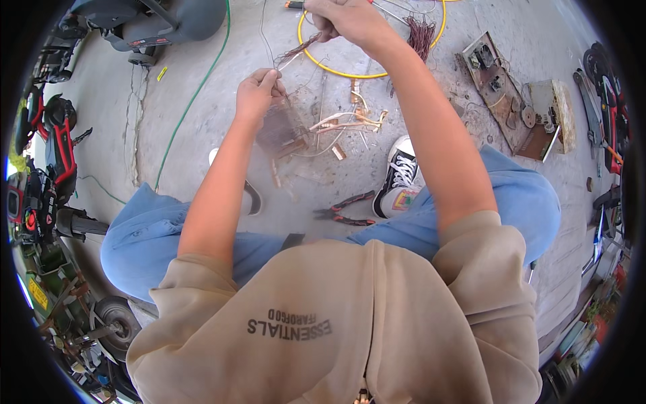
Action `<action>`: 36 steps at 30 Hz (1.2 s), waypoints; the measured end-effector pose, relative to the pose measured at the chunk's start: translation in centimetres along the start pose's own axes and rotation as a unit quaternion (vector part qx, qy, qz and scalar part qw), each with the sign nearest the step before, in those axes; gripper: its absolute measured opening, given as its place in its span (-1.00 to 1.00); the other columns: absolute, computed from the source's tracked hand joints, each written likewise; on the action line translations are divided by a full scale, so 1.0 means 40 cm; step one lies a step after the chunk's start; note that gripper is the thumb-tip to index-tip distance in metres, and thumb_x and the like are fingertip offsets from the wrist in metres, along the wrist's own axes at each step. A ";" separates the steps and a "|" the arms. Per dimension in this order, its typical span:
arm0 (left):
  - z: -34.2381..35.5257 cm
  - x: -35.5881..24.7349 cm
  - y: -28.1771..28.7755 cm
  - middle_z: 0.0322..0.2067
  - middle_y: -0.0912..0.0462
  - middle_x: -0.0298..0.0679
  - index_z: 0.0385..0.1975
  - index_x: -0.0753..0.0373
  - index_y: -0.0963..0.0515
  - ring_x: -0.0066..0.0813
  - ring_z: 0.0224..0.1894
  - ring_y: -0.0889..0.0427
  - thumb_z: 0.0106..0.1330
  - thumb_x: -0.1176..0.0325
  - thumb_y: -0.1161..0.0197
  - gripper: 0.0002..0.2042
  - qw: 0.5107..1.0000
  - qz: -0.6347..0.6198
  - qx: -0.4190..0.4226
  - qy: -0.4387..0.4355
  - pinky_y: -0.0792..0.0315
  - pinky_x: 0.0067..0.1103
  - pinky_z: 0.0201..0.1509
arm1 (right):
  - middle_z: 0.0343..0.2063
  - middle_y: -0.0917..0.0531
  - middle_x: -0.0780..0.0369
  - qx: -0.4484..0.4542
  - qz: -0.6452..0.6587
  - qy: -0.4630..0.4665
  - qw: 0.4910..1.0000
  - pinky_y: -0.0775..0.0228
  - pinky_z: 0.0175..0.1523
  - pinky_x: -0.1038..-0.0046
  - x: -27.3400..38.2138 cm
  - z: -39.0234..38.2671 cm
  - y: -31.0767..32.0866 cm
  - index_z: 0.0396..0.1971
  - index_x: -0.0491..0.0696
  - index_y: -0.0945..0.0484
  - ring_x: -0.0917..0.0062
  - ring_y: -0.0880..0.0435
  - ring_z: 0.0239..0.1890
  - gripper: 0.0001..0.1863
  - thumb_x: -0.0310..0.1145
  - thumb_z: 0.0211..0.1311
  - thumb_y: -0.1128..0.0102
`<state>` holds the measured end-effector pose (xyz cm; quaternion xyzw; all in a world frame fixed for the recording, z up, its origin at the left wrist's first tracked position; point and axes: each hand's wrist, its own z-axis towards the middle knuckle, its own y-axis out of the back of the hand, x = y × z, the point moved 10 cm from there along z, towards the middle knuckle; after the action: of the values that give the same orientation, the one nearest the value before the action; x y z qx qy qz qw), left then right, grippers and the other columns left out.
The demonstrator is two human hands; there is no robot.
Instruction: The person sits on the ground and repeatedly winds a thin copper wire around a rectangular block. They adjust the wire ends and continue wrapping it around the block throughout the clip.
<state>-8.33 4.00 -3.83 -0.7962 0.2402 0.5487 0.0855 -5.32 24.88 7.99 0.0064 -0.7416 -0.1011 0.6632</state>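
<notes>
A strand bundle of reddish-brown copper wire [301, 48] stretches between my two hands. Farther out and to the right, my right hand [350, 25] is closed on one end of it. My left hand [259, 94] pinches the nearer end, its fingertips pressed together around thin wire. Just under the left hand is a dark, blocky metal piece [279, 131], blurred and partly covered by the fingers. White-sleeved wires with copper tabs [350, 122] lie on the concrete right of that block.
Red-and-black pliers [344, 209] lie between my feet. Behind are a yellow hose loop [330, 70] and a thicker copper wire bundle [420, 37]. An opened metal appliance panel [494, 94] rests at right. A green cord [195, 101] and a wheeled grey machine [168, 23] are at left.
</notes>
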 end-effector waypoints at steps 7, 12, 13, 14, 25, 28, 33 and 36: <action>0.016 -0.081 -0.051 -0.39 -0.63 -0.23 -0.20 0.33 -0.57 -0.53 -0.33 -0.61 0.38 0.24 -0.14 -0.75 1.000 0.014 0.020 -0.017 -0.55 -0.59 -0.20 | -0.38 -0.66 0.31 0.100 0.091 -0.060 0.989 -0.42 -0.21 0.55 -0.349 -0.101 -0.259 -0.18 -0.08 -0.62 0.64 -0.56 -0.33 -0.65 -0.12 0.37 -0.01; -0.044 -0.020 0.092 -0.25 -0.64 -0.16 -0.16 0.40 -0.57 -0.39 -0.21 -0.61 0.32 0.18 -0.22 -0.66 0.953 0.172 -0.220 -0.114 -0.45 -0.48 -0.01 | -0.46 -0.60 0.29 0.071 0.190 -0.077 0.976 -0.43 -0.18 0.46 -0.409 -0.076 -0.263 -0.42 -0.12 -0.51 0.57 -0.54 -0.39 -0.64 -0.14 0.42 0.06; -0.091 0.035 0.145 -0.21 -0.63 -0.14 -0.14 0.44 -0.55 -0.35 -0.17 -0.60 0.30 0.17 -0.24 -0.61 0.911 0.231 -0.322 -0.113 -0.42 -0.46 0.02 | -0.49 -0.58 0.29 0.034 0.264 -0.118 0.957 -0.43 -0.19 0.44 -0.431 -0.089 -0.263 -0.45 -0.11 -0.48 0.57 -0.54 -0.40 -0.64 -0.15 0.43 0.07; -0.099 0.164 0.195 -0.15 -0.60 -0.08 -0.12 0.48 -0.54 -0.30 -0.12 -0.59 0.31 0.08 -0.19 -0.53 0.900 0.230 -0.368 -0.033 -0.41 -0.44 0.02 | -0.52 -0.56 0.29 -0.006 0.335 -0.156 0.929 -0.43 -0.20 0.42 -0.459 -0.099 -0.265 -0.49 -0.11 -0.45 0.56 -0.53 -0.41 -0.64 -0.16 0.43 0.08; -0.137 0.339 0.156 -0.15 -0.62 0.05 -0.08 0.57 -0.51 -0.18 -0.15 -0.59 0.36 -0.13 0.03 -0.32 0.921 -0.033 -0.345 0.176 -0.42 -0.41 -0.04 | -0.50 -0.58 -0.13 -0.107 -0.144 0.056 0.982 -0.42 -0.26 0.10 -0.530 -0.133 -0.269 -0.43 -0.22 -0.51 -0.06 -0.56 -0.40 -0.63 -0.21 0.37 0.09; -0.139 0.330 0.177 -0.17 -0.61 -0.07 -0.10 0.54 -0.51 -0.31 -0.17 -0.59 0.36 -0.13 0.03 -0.34 0.918 0.064 -0.356 0.164 -0.41 -0.46 -0.03 | -0.51 -0.59 -0.13 -0.165 -0.242 -0.041 0.955 -0.42 -0.24 0.12 -0.606 -0.137 -0.101 -0.47 -0.21 -0.53 -0.07 -0.56 -0.39 -0.62 -0.20 0.36 0.08; -0.126 0.292 0.137 -0.13 -0.60 -0.01 -0.09 0.56 -0.51 -0.25 -0.13 -0.56 0.38 -0.10 0.04 -0.35 0.933 -0.013 -0.335 0.131 -0.37 -0.42 0.03 | -0.64 -0.50 -0.08 -0.356 -0.205 0.104 0.906 -0.33 -0.37 0.18 -0.339 -0.102 0.190 -0.57 -0.23 -0.48 0.02 -0.48 -0.55 -0.56 -0.17 0.37 0.06; -0.120 0.283 0.151 -0.12 -0.59 0.03 -0.07 0.54 -0.50 -0.21 -0.09 -0.55 0.38 -0.09 0.04 -0.37 0.933 0.025 -0.340 0.114 -0.34 -0.40 0.06 | -0.75 -0.27 0.43 -0.287 0.016 0.088 0.954 -0.14 -0.51 0.52 -0.123 -0.040 0.225 -0.65 -0.02 -0.32 0.61 -0.23 -0.67 -0.56 -0.15 0.46 0.15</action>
<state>-4.00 -6.42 -11.57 -0.8285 0.0671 0.5052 -0.2319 -2.04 34.16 4.72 -0.1871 -0.6200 -0.2981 0.7012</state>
